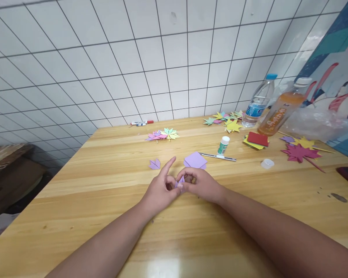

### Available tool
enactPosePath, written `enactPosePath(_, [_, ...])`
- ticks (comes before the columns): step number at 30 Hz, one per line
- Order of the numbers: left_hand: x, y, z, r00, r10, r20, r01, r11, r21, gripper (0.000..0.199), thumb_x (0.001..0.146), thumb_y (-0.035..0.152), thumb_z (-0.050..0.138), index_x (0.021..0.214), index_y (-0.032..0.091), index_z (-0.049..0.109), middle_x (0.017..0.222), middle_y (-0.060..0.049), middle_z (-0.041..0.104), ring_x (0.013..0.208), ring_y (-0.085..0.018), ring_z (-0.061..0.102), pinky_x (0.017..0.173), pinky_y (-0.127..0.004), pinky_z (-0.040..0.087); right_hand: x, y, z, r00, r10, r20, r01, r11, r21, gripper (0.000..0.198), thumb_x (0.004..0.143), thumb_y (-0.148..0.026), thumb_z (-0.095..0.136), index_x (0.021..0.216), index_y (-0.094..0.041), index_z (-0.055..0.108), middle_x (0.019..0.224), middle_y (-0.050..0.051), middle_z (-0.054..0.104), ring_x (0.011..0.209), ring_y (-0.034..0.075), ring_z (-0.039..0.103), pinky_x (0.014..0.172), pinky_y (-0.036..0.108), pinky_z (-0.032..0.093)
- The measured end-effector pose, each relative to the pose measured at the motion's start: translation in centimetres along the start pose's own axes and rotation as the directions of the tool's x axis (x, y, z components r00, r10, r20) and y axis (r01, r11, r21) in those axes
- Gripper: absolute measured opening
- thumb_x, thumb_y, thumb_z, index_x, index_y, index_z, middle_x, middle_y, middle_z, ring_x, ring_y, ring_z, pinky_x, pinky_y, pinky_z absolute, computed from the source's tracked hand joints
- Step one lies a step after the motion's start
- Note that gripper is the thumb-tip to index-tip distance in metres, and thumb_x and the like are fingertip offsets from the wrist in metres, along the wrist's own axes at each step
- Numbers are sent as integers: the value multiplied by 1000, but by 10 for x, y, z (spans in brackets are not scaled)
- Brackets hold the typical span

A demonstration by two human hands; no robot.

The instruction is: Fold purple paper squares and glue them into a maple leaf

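Between my two hands is a small piece of folded purple paper (181, 180), partly hidden by the fingers. My right hand (202, 184) pinches it between thumb and fingertips. From the other side my left hand (161, 190) grips its edge with thumb and bent fingers, the index finger pointing up and away. Just beyond the left hand lies a finished-looking purple folded piece (154, 164) on the table. Past the right hand rests a stack of purple paper squares (195, 160).
A craft knife (218, 156) and an upright glue stick (223, 146) stand beyond the right hand. Farther back are folded paper leaves (169, 134), markers (142, 123), a water bottle (258, 104) and an orange drink bottle (282, 110). Red paper squares (257, 139) and a white cap (267, 164) lie right.
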State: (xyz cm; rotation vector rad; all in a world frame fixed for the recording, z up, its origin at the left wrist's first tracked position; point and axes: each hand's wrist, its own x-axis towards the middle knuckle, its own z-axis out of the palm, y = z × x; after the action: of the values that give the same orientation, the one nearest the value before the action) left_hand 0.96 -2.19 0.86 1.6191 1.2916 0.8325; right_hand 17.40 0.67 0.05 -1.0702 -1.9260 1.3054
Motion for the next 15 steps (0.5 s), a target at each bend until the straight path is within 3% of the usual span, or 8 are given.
enactPosePath(4, [-1,2,-7,989,133,-67,-123,982,142,76,71,27,63,138,26,27,77,1,61,69,-15,55,66,-26,43,1,-1,-5,995,-25,-94,36,992,120,15,75,-31,59,77,-17,56,73,0,60,67,12,54,63,23,42])
enactPosePath(7, [2,1,-27,914,339,-225,-225,881,415,50,76,29,58,124,24,48,100,-6,60,92,-21,54,80,-32,43,2,2,-20,973,-42,-225,84,980,179,18,76,-35,57,78,-18,52,75,1,61,69,13,57,67,25,44])
enactPosePath(10, [11,-10,-57,848,398,-348,-109,776,621,27,82,30,47,104,22,63,100,-7,61,96,-23,53,88,-37,39,0,6,-40,937,-72,-343,51,996,-68,19,77,-36,56,84,-18,58,77,2,61,65,13,54,61,24,42])
enactPosePath(13, [22,-28,-79,905,320,-282,-23,696,717,26,82,31,46,92,24,68,105,-7,62,102,-26,52,91,-40,37,-3,6,-56,927,-76,-366,-39,954,-297,20,76,-37,56,83,-20,63,75,1,63,63,14,53,56,24,37])
enactPosePath(15, [26,-38,-84,938,263,-224,-10,669,743,26,79,30,48,95,25,68,115,-6,59,109,-28,49,93,-40,36,-5,4,-64,921,-83,-382,-94,902,-422,20,73,-39,58,80,-22,65,73,1,63,65,15,52,55,24,35])
